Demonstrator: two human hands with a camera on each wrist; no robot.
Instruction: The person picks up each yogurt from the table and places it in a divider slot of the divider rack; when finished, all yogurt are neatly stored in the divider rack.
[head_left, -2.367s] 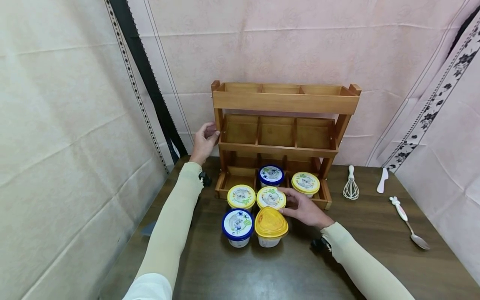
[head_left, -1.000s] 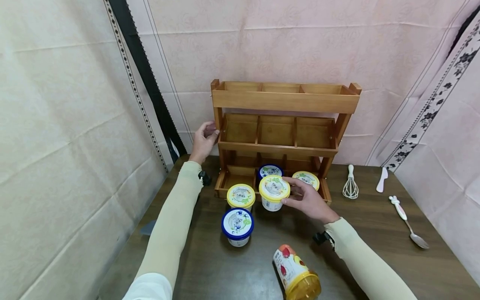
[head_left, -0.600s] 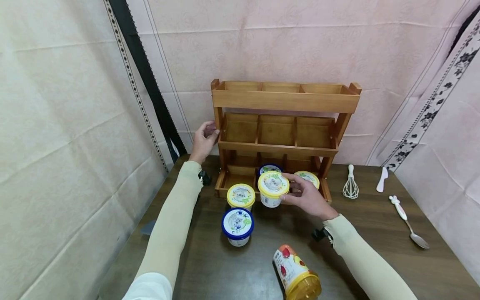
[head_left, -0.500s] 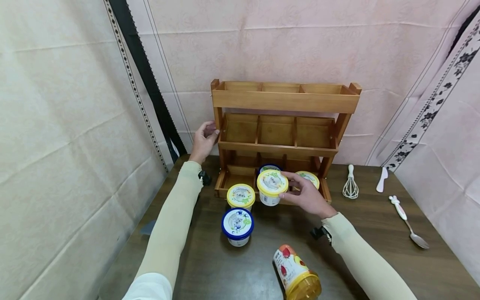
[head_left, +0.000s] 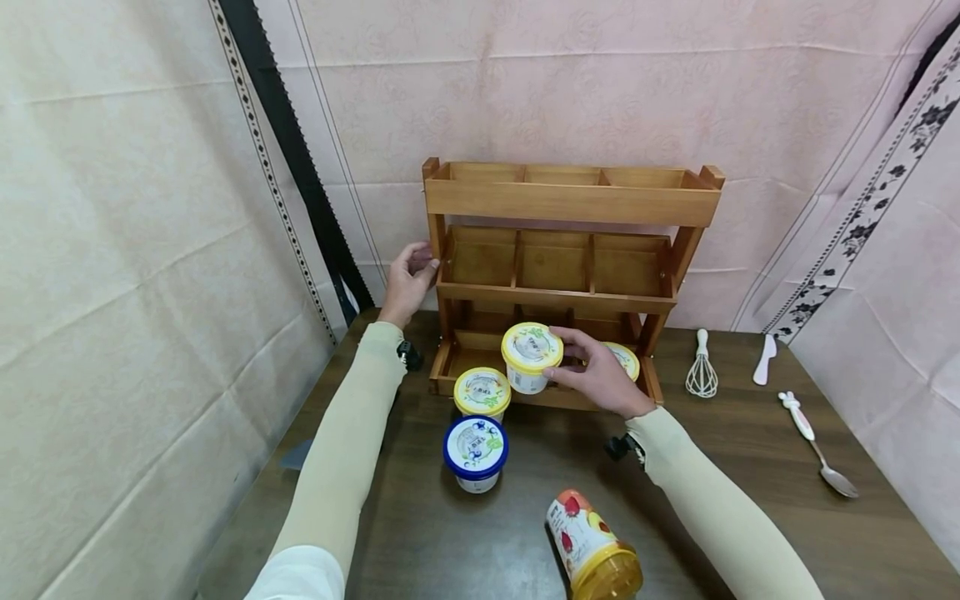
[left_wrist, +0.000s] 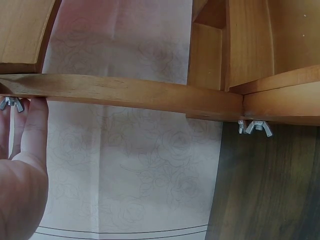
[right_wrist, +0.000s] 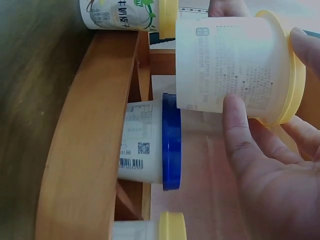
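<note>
My right hand (head_left: 596,372) grips a white tub with a yellow lid (head_left: 527,362), thumb and fingers around its side and lid rim. It is held up in front of the wooden rack's (head_left: 570,204) bottom tier. In the right wrist view, a blue-lidded tub (right_wrist: 145,142) sits in that tier; the held tub hides it in the head view. Another yellow-lidded tub (head_left: 624,360) stands to its right, partly behind my right hand. My left hand (left_wrist: 25,150) touches the rack's left post near a wing nut, fingers straight in the left wrist view.
In front of the rack stand a yellow-lidded tub (head_left: 482,392) and a blue-lidded tub (head_left: 476,452). A jar with a fruit-printed label (head_left: 592,546) lies on its side nearer me. At right lie a whisk (head_left: 702,367), a white-handled spreader (head_left: 765,361) and a spoon (head_left: 817,446).
My right hand lifts the yellow-lidded tub from the table and carries it toward the rack, leftward. The yellow-topped container in front toppled; the jar now lies down. My left hand stays put.
</note>
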